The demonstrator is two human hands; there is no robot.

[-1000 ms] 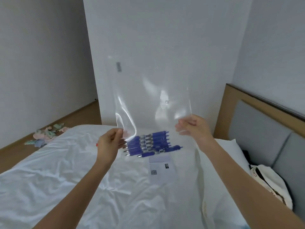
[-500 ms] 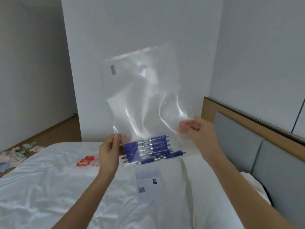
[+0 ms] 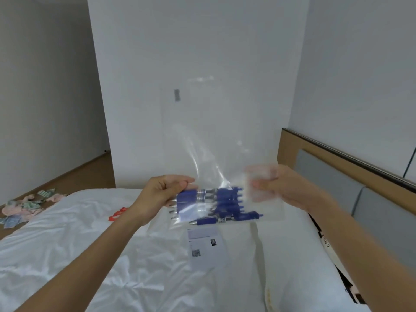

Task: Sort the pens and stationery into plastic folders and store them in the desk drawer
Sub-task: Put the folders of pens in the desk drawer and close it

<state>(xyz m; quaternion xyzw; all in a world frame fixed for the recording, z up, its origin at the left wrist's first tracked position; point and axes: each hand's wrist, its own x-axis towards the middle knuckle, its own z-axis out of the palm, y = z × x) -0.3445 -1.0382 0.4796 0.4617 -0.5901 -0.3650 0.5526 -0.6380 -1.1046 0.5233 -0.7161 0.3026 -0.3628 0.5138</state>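
Note:
I hold a clear plastic folder (image 3: 202,122) upright above the bed, a small grey label near its top left. Several blue pens (image 3: 216,204) lie stacked side by side at its bottom, tips to the left. My left hand (image 3: 165,194) pinches the folder's lower left edge by the pen tips. My right hand (image 3: 276,188) grips the lower right part, its fingers blurred behind the plastic. A white paper slip with a QR code (image 3: 206,246) lies on the sheet just under the folder.
The white bed sheet (image 3: 90,244) fills the foreground. A small red item (image 3: 118,213) lies on it to the left. Crumpled coloured cloths (image 3: 27,206) sit on the wooden floor at far left. A padded headboard (image 3: 337,176) and a pillow (image 3: 319,266) are on the right.
The view has swung right then back left. My hands have shifted along the folder's lower edge, and the folder has flattened and straightened up. The pens stay at its bottom.

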